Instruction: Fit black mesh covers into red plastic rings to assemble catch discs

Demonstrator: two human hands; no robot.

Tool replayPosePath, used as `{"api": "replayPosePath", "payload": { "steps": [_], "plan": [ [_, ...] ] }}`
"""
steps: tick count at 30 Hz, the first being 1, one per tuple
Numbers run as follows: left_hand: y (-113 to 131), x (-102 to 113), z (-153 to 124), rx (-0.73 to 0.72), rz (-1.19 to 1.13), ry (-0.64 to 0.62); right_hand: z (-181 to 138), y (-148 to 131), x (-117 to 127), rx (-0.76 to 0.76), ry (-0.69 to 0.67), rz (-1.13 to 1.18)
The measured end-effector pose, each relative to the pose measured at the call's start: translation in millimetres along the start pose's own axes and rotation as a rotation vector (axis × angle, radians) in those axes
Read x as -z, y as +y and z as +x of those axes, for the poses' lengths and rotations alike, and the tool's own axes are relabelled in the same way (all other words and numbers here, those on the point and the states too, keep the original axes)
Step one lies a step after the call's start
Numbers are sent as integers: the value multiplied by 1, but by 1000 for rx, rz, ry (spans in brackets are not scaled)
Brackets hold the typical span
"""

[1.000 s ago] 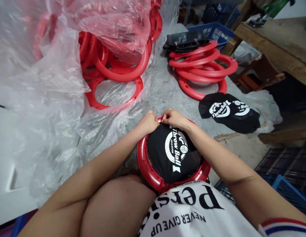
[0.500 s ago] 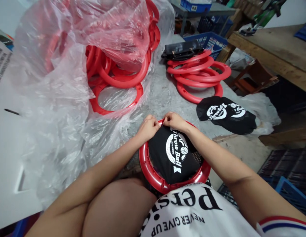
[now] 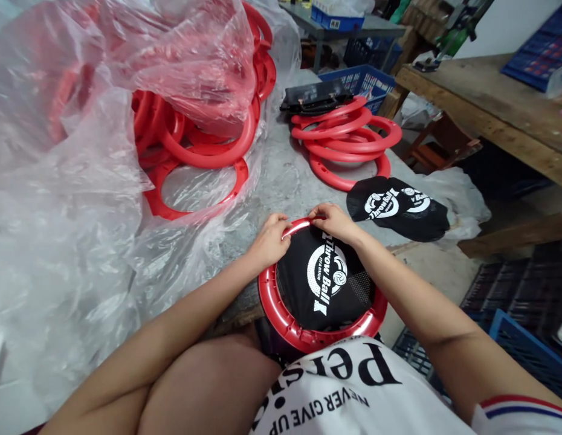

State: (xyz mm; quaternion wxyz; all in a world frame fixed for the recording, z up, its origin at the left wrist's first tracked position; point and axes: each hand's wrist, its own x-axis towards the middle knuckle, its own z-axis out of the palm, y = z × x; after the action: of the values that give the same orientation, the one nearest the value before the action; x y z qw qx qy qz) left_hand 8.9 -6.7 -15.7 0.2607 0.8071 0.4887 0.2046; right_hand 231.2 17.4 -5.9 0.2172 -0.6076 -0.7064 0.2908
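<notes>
Broadly, a grey worktop (image 3: 281, 169) runs away from the person. On its left side a great heap of clear plastic sheeting (image 3: 67, 163) spreads out, with red hoops inside and showing at its open edge. At far right is a wooden bench (image 3: 475, 103); left of it, on the far part of the worktop, lies a loose stack of red rings (image 3: 344, 156), with a black pouch (image 3: 312, 96) on its far edge. Two printed black cloths (image 3: 412, 220) overlap just on the near side of that stack.

Nearest of all, the red ring (image 3: 281, 314) in hand sits over the lap, its near edge at the shirt. From the hands it lies towards the body; being round, it offers no long axis, though the white lettering on the black panel (image 3: 294, 284) filling it runs from far to near. Both hands are on the far rim, apart, with a short bare arc between them. The left hand (image 3: 269, 238), slightly nearer the body, grips the rim's far-left part between thumb and fingers. The right hand (image 3: 335, 223) pinches the rim farther round; whether it catches the panel's edge too, I cannot tell.
</notes>
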Motion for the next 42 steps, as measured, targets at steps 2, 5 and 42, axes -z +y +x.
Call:
{"api": "replayPosePath", "payload": {
  "steps": [2, 5, 42],
  "plan": [
    [1, 0, 2, -6, -4, -5, 3, -3, -1, 100, -33, 0],
    [1, 0, 5, 12, -32, -13, 11, -5, -6, 146, -156, 49],
    [3, -22, 18, 218, -279, 153, 11, -1, -18, 76, -154, 64]
  ]
}}
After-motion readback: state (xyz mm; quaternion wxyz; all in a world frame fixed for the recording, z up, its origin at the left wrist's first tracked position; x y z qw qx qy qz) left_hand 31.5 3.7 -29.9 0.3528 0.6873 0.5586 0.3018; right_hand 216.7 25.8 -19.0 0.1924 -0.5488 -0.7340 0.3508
